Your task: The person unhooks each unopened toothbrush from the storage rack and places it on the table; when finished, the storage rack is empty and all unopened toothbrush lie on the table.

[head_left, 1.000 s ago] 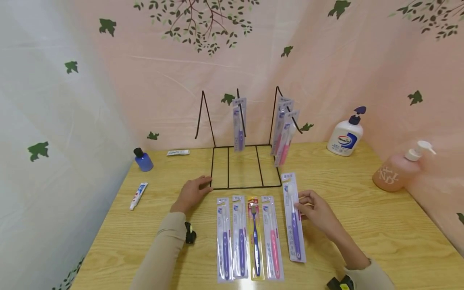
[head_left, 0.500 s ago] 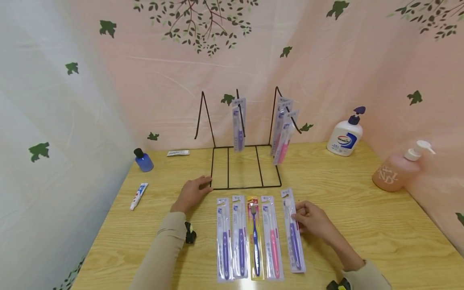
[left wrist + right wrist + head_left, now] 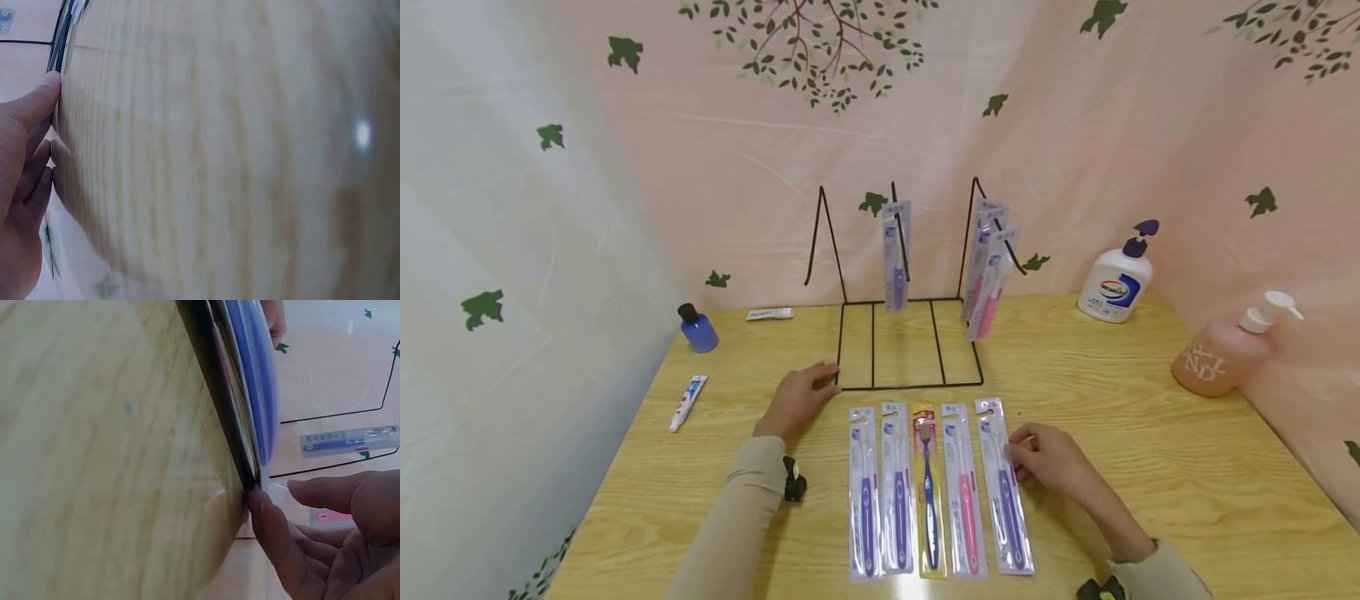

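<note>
My left hand (image 3: 796,402) holds the front left corner of a black wire display rack (image 3: 910,387), with thumb and fingers at the wire. In the left wrist view, the thumb (image 3: 44,97) touches the dark wire. At the right end of a row, my right hand (image 3: 1051,457) pinches the right edge of a packaged purple toothbrush (image 3: 1009,508), which lies on the table. Left of it lie a packaged pink toothbrush (image 3: 967,517), a blue toothbrush in a yellow pack (image 3: 930,508) and two purple ones (image 3: 900,508). The right wrist view shows the pack's edge (image 3: 256,381) side-on.
A packaged purple toothbrush (image 3: 896,267) hangs on the rack's middle hook; several more packs (image 3: 988,292) hang on the right hook. Two pump bottles, one white (image 3: 1112,287) and one pink (image 3: 1213,358), stand right. A blue bottle (image 3: 699,332) and small toothpaste tubes (image 3: 687,404) are left.
My right hand has brought the purple toothbrush pack down and slightly left, level beside the pink one. The left hand stays at the rack corner.
</note>
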A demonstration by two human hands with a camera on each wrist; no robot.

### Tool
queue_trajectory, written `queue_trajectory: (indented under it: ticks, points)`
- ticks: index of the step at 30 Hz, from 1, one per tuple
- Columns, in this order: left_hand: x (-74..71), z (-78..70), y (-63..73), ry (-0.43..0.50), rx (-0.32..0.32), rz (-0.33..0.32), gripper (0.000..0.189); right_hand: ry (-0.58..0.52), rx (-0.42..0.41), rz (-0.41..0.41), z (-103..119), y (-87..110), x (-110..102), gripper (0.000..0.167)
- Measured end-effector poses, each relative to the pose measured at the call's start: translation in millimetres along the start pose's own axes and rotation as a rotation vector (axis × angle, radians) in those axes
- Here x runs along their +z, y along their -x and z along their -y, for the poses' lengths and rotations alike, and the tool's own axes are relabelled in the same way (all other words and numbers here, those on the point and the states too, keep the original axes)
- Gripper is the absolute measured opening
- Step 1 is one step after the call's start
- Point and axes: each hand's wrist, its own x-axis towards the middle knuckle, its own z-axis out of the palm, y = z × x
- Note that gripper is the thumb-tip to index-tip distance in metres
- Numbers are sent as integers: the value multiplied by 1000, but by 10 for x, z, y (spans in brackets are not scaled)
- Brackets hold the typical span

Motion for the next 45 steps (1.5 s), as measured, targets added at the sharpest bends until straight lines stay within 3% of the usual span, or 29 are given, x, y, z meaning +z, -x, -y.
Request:
queue_trajectory:
  ticks: [7,12,17,22,25,36,45]
  points:
    - [-7,-15,-1,-8,-9,9,46,156,-32,-17,59,-23,-33,22]
    - [-2,-10,-8,-11,-20,5,46,188,-96,-25,235,-74,-60,25]
    - [4,3,-11,-17,-20,9,47,203,-221,-43,486,-168,-51,30]
    - [16,21,-11,-16,-17,3,47,146,-417,-65,736,-363,6,33]
    - [26,30,-16,-6,-18,1,47,81,-493,-78,909,-507,41,33]
    - [31,30,-28,-5,8,-16,46,-97,-496,-218,1466,-1148,166,43]
    - [28,43,-21,-11,7,-23,45,-203,-544,-266,1672,-1642,253,56]
